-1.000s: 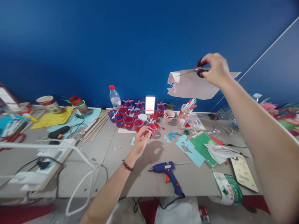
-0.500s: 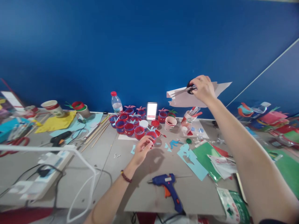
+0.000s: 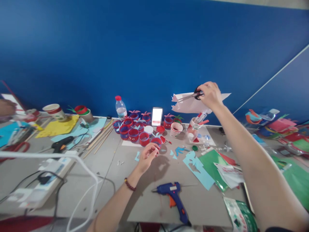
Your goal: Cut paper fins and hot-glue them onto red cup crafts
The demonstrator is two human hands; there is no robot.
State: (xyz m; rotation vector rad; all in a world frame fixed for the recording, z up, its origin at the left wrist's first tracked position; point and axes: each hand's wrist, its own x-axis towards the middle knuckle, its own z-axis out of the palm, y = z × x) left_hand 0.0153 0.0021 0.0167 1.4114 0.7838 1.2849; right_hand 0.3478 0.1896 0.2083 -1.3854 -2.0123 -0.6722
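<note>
My right hand (image 3: 210, 94) is raised near the blue wall. It is closed around the black handles of scissors (image 3: 188, 97) and a pale pinkish sheet of paper (image 3: 187, 107) with a jagged left edge. Low over the table, my left hand (image 3: 146, 158) has thumb and fingertips pinched together on a tiny whitish piece, too small to name. Just behind it stand red and blue cups (image 3: 144, 139) with paper leaves. A blue glue gun (image 3: 172, 190) lies on the table in front of that hand.
A bottle (image 3: 120, 108) stands behind the cups, with stacked paper cups (image 3: 176, 129) and a pen holder (image 3: 193, 127) to the right. Light-blue paper scraps (image 3: 199, 170) lie nearby. At left are a power strip (image 3: 49, 180), wooden sticks (image 3: 100, 140) and another person's hand (image 3: 7, 107).
My right hand has come slightly down with the scissors and paper, and the sheet has turned a little. My left hand stays nearly still. Another person's hand has appeared at the left edge.
</note>
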